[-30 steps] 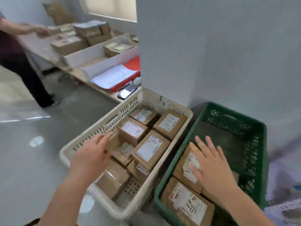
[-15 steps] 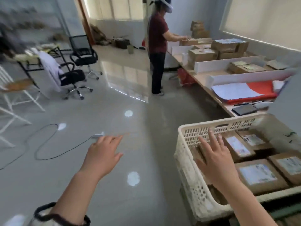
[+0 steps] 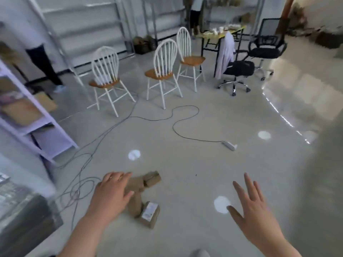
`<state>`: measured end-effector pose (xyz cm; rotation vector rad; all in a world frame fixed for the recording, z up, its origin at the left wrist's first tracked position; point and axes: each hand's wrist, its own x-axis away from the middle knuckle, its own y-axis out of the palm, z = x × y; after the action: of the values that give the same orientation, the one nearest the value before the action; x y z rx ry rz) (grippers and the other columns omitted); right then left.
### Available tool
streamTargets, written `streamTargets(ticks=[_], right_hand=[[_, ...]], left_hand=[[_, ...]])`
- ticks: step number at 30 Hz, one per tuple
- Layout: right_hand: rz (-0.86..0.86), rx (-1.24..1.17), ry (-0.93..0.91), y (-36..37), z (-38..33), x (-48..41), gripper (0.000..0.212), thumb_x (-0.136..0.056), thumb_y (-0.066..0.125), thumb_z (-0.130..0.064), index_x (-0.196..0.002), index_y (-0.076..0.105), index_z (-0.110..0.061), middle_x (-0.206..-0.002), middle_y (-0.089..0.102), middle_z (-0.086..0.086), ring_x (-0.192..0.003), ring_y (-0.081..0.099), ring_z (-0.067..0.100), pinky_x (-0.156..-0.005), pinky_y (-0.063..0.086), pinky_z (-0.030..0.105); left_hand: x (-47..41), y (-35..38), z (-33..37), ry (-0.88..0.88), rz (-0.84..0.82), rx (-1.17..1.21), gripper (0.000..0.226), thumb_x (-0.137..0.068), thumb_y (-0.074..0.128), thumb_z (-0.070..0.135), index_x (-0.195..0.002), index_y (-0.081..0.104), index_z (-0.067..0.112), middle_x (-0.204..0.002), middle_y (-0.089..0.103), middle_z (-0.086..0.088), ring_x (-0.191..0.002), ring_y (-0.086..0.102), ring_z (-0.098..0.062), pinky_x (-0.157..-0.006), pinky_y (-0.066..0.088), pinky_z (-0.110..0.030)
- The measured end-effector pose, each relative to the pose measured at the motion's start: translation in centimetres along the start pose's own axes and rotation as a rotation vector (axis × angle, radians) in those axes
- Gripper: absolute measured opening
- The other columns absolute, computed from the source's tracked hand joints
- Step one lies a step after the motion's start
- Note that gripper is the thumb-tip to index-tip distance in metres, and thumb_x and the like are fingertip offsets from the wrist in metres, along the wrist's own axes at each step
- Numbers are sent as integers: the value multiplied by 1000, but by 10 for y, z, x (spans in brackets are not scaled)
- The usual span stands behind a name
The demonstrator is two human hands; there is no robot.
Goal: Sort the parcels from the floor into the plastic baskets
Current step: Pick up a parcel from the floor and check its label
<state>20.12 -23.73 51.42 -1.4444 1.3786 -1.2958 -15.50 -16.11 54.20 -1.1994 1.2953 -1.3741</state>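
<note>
Several brown parcels (image 3: 138,186) lie in a loose heap on the pale floor (image 3: 185,164), low and left of centre in my head view. One of them (image 3: 149,213) sits at the near edge with its white label turned up, handy for reading where it should go. My left hand (image 3: 111,193) is out over the left side of the heap, fingers relaxed and a little spread, pinching nothing; whether it touches cardboard I cannot tell, since the picture is smeared. My right hand (image 3: 254,204) hangs well apart to the right over bare floor, fingers fanned wide and empty, which I judge is for balance and to be ready for a second parcel. The plastic baskets are out of sight from here, so I take this as the reach for a pickup, with sorting not yet finished. Grey cables (image 3: 87,158) trail just left of the heap, and I would watch not to snag one. White chairs (image 3: 163,71) and a lilac shelf (image 3: 46,130) stand well clear.
</note>
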Motion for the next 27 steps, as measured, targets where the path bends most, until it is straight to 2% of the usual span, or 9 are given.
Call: streamTargets(ticks=[3,8,12,15,20,24,27], right_hand=[[-132,27,-126,17,-17,-55,69,-95,33,-53,-150,-1,-30,-139,-43,-8,-146,-13,23,-115,18,29],[-306,137,-315,59,-50,-157,67,-97,33,-48,-151,-1,-28,-152,-33,-3,-146,-13,24,-116,15,32],[-389,187,-464,135,-95,-235,64,-99,33,-39,-151,1,-25,-155,-28,-3,-146,-14,23,-117,11,34],[-428,156,-522,246,-121,-285,62,-98,34,-39,-151,5,-25,-156,-24,-7,-146,-10,20,-117,13,34],[-567,32,-309,496,-134,-335,67,-97,39,-41,-151,5,-21,-158,-13,-4,-146,5,19,-113,25,32],[-657,129,-413,662,-142,-369,74,-97,40,-40,-151,-3,-15,-160,-6,2,-144,17,24,-108,33,37],[-694,130,-439,732,-148,-416,75,-95,47,-36,-149,4,-7,-157,13,12,-137,32,30,-105,38,35]], left_hand=[[-7,26,-24,-141,-45,36,59,-91,47,47,-145,30,29,-141,41,10,-130,33,-16,-101,38,-31],[-39,89,-43,-324,-131,79,60,-93,42,46,-147,21,31,-145,34,12,-132,29,-14,-98,38,-26],[-71,180,-56,-445,-173,200,79,-91,48,44,-150,-2,31,-155,19,3,-134,31,-23,-101,39,-33],[-101,290,-69,-487,-215,222,87,-90,49,46,-148,-14,32,-158,7,-1,-137,28,-25,-104,37,-35],[-151,526,-84,-479,-281,179,88,-88,50,43,-146,-15,32,-156,6,1,-128,35,-22,-93,43,-32],[-181,690,-100,-393,-379,108,88,-90,48,42,-145,-20,36,-157,5,-1,-134,31,-25,-96,40,-37],[-197,767,-118,-267,-402,101,81,-90,49,42,-148,-8,36,-154,20,2,-127,42,-26,-93,41,-38]])
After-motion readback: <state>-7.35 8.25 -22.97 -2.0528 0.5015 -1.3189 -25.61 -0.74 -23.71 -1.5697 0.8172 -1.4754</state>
